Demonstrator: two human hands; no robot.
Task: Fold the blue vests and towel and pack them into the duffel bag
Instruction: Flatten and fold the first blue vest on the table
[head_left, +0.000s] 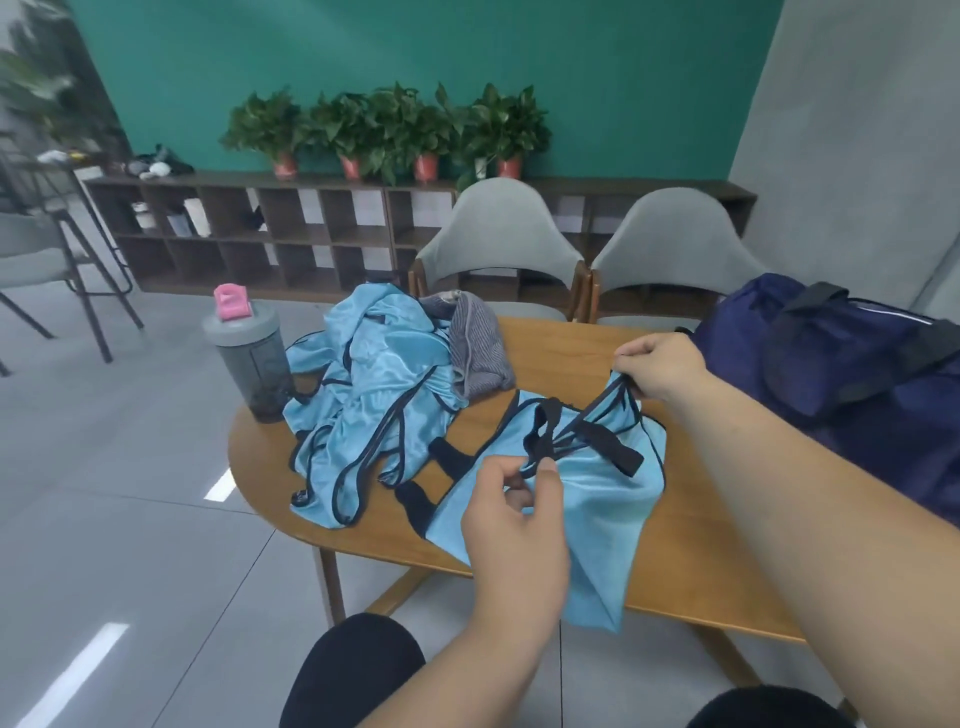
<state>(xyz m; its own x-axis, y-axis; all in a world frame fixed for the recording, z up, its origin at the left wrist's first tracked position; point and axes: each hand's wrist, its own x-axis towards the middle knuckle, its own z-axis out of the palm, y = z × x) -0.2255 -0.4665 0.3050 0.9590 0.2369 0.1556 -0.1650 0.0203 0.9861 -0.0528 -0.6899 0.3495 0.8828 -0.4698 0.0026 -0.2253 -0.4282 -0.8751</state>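
A light blue vest (597, 499) with dark trim lies on the wooden table (691, 551), its lower end hanging over the near edge. My left hand (511, 514) pinches a dark strap at its near shoulder. My right hand (660, 366) pinches the other shoulder strap at the far side. A heap of more blue vests (374, 395) lies to the left. A grey striped towel (478, 343) is bunched behind that heap. The navy duffel bag (831, 364) sits at the right end of the table.
A grey shaker bottle (252, 358) with a pink cap stands at the table's left end. Two grey chairs (498, 244) face the far side. Behind them runs a low dark shelf (260, 228) with potted plants. My knees show below the table edge.
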